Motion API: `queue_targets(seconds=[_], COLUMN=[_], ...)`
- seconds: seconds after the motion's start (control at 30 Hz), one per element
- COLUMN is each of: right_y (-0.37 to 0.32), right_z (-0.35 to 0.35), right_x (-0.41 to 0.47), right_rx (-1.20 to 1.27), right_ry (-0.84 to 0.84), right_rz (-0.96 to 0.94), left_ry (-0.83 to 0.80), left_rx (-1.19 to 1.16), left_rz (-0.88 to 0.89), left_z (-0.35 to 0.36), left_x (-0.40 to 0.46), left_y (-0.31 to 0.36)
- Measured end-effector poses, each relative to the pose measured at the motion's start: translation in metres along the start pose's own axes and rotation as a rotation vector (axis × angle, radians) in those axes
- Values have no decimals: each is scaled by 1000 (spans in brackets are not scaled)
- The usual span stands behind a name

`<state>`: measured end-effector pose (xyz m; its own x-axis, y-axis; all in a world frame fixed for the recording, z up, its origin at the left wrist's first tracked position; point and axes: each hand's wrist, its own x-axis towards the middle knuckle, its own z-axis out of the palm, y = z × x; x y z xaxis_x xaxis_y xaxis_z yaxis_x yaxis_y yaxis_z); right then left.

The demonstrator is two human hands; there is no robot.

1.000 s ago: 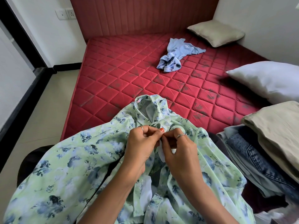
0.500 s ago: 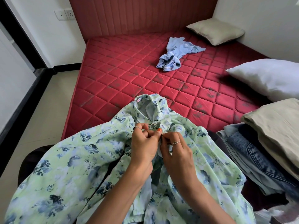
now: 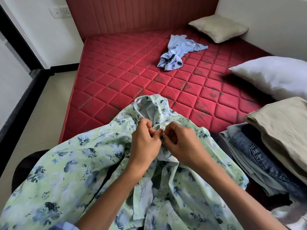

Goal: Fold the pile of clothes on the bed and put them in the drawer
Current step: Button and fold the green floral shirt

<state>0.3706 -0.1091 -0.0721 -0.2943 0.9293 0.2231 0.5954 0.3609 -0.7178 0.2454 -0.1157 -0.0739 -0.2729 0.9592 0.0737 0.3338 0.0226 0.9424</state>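
A pale green shirt (image 3: 69,176) with a blue flower print lies spread over the near edge of the red quilted bed (image 3: 116,77), collar pointing away from me. My left hand (image 3: 144,143) and my right hand (image 3: 181,143) meet just below the collar, each pinching the shirt's front edge with curled fingers. A crumpled light blue garment (image 3: 177,52) lies farther up the bed. At the right sits a pile of clothes (image 3: 269,151): beige cloth on top, denim and pale blue pieces beneath.
A white pillow (image 3: 272,77) lies at the right and a beige cushion (image 3: 219,29) in the far corner by the wall. The red padded headboard (image 3: 141,14) runs along the back. Tiled floor (image 3: 41,105) lies left of the bed.
Both hands have shifted slightly up the shirt front toward the collar and stay pinched on the fabric. The shirt has barely moved.
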Motion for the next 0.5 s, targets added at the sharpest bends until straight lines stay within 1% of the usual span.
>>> queue_targets(seconds=[0.07, 0.13, 0.2, 0.23, 0.27, 0.3, 0.4, 0.43, 0.47, 0.5], right_y=[-1, 2, 7, 9, 7, 6, 0, 0, 1, 2], right_z=[5, 12, 19, 21, 22, 22, 17, 15, 13, 10], right_x=[-2, -4, -8, -9, -9, -9, -3, -1, 1, 2], right_rx=[-105, -175, -181, -116, 24, 237, 1020, 1230, 1336, 1326], right_ry=[68, 134, 175, 182, 184, 167, 19, -23, -55, -86], right_rz=[-152, -241, -252, -202, -113, 11, 427, 528, 585, 588], left_ry=[12, 16, 15, 15, 15, 19, 23, 11, -8, -32], left_rx=[-74, -196, -308, -328, -333, -332, -292, -280, -269, -253], left_rz=[-77, -160, -204, -205, -196, -177, -106, -89, -81, -79], left_z=[2, 5, 7, 7, 7, 6, 2, 0, -2, -3], left_x=[4, 7, 7, 6, 5, 4, 6, 8, 10, 11], left_y=[0, -1, -4, -5, -6, -7, -9, -11, -12, -13])
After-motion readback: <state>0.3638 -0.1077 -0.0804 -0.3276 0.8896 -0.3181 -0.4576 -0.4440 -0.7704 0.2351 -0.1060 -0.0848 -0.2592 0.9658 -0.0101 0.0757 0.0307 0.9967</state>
